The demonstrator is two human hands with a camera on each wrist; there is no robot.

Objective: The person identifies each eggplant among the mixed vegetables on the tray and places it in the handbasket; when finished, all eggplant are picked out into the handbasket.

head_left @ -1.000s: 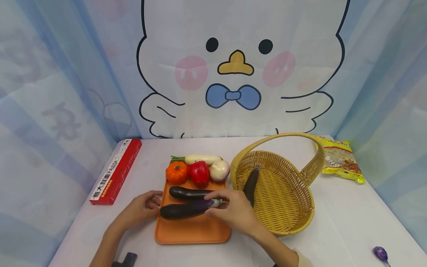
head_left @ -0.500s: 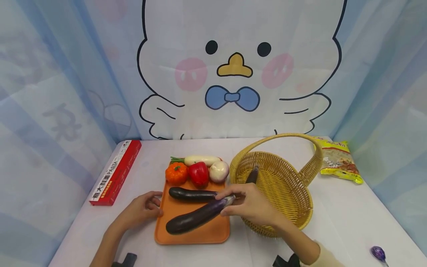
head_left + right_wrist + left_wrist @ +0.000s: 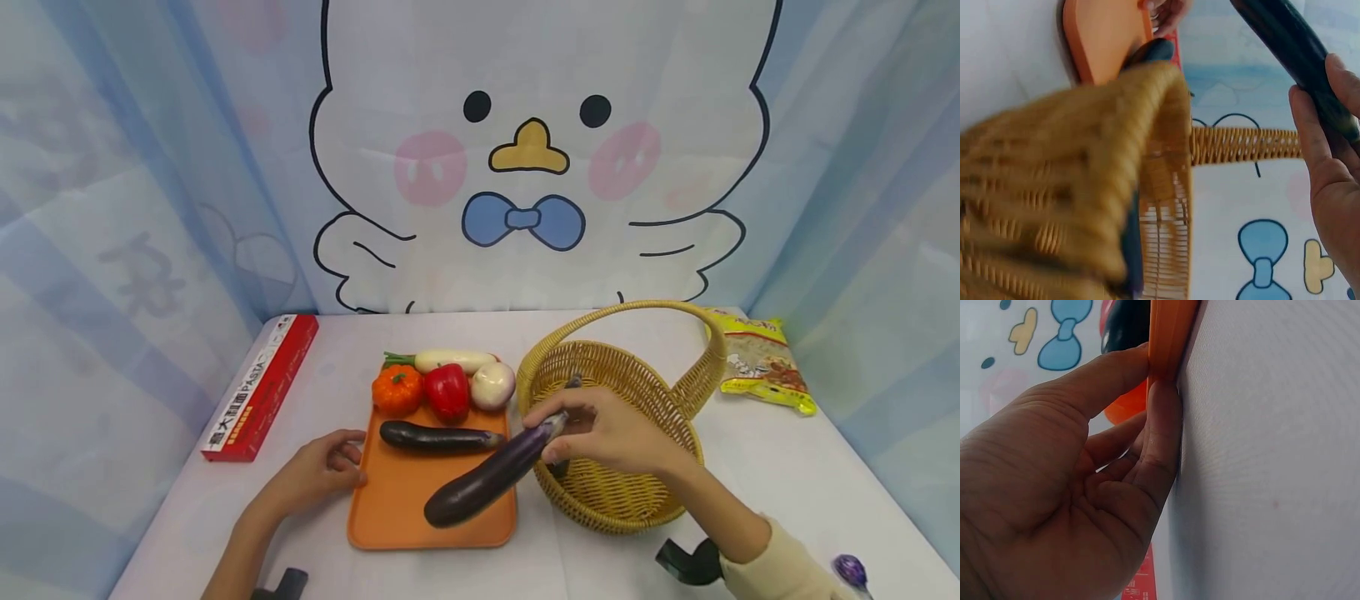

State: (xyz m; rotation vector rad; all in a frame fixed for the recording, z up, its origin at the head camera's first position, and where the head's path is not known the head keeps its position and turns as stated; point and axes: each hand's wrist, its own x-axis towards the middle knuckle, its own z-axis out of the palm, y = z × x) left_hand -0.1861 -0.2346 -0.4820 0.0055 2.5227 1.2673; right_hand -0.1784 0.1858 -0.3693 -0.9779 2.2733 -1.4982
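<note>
My right hand (image 3: 611,437) pinches an eggplant (image 3: 487,482) by its stem end between thumb and fingers. The eggplant slants down to the left, its thick end over the right part of the orange tray (image 3: 397,529). In the right wrist view the held eggplant (image 3: 1291,47) is raised above the wicker basket (image 3: 1079,219). At the tray's left edge my left hand (image 3: 318,473) grips the rim, thumb on top and a finger against the outside, as the left wrist view shows. A second eggplant (image 3: 438,437) lies across the tray. Another eggplant (image 3: 574,382) in the basket is partly hidden behind my right hand.
At the tray's back sit an orange pumpkin (image 3: 397,389), a red bell pepper (image 3: 447,390), a white onion-like bulb (image 3: 492,385) and a white radish (image 3: 453,360). A red pasta box (image 3: 262,387) lies left, a yellow snack bag (image 3: 765,362) behind the basket, a purple-headed item (image 3: 851,571) front right.
My right hand has lifted the eggplant off the tray and carried it rightward to the basket's near left rim. The left hand has stayed at the tray's edge.
</note>
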